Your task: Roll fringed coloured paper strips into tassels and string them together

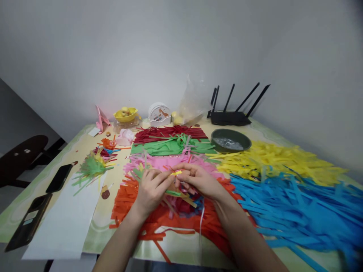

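Near the middle of the table, my left hand (pixel 152 188) is closed on a bundle of coloured paper strips (pixel 173 192). My right hand (pixel 200 182) pinches the same bundle from the other side, by a small yellow strip end (pixel 176 173). Green and yellow strips stick out below the fingers. A thin white string (pixel 201 223) hangs down from near my right hand. Beneath both hands lie fringed orange strips (pixel 124 196), with pink strips (pixel 170 161) just behind them. Part of the bundle is hidden by my fingers.
Green strips (pixel 159 147) and dark red strips (pixel 170 135) lie farther back. Yellow strips (pixel 283 160) and blue strips (pixel 300 207) spread rightward. A dark bowl (pixel 231 140) and a router (pixel 230 118) stand behind. Finished-looking tassels (pixel 93 164), white paper (pixel 68 219) and a phone (pixel 59 178) lie left.
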A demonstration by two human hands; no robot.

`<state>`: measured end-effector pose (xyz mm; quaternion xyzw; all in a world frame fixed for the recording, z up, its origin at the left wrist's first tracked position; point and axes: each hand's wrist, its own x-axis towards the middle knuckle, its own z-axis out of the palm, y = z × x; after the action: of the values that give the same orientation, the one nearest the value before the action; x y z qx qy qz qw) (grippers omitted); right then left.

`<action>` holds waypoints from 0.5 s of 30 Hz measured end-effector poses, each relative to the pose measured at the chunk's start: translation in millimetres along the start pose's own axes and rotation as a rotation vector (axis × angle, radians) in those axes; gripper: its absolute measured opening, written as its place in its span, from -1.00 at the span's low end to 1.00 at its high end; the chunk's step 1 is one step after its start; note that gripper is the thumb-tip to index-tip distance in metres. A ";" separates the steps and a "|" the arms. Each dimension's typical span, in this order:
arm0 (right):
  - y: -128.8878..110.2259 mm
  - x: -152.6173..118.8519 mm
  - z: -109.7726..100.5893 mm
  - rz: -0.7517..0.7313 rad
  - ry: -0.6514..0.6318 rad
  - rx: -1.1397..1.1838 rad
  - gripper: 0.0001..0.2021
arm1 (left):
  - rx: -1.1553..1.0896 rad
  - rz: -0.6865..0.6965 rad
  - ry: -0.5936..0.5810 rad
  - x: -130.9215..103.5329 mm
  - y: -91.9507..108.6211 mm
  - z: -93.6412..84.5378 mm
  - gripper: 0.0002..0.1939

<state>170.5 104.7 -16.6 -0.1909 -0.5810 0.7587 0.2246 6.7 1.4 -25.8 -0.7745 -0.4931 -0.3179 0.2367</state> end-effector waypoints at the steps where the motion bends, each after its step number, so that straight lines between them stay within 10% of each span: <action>1: -0.6 -0.6 -0.6 0.002 0.008 -0.021 -0.61 | -0.003 0.003 -0.013 -0.3 0.6 0.6 -0.79; 11: 6.3 1.5 13.8 -0.180 0.282 0.001 -0.72 | -0.046 -0.035 -0.035 4.8 1.9 5.1 -0.79; 15: -6.0 -4.8 -1.0 -0.397 0.535 0.209 -0.74 | -0.116 -0.055 -0.249 0.7 -3.8 11.4 -0.82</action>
<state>175.7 104.1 -10.9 -0.2425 -0.4466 0.6785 0.5304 6.4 11.2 -33.0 -0.8066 -0.5203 -0.2537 0.1199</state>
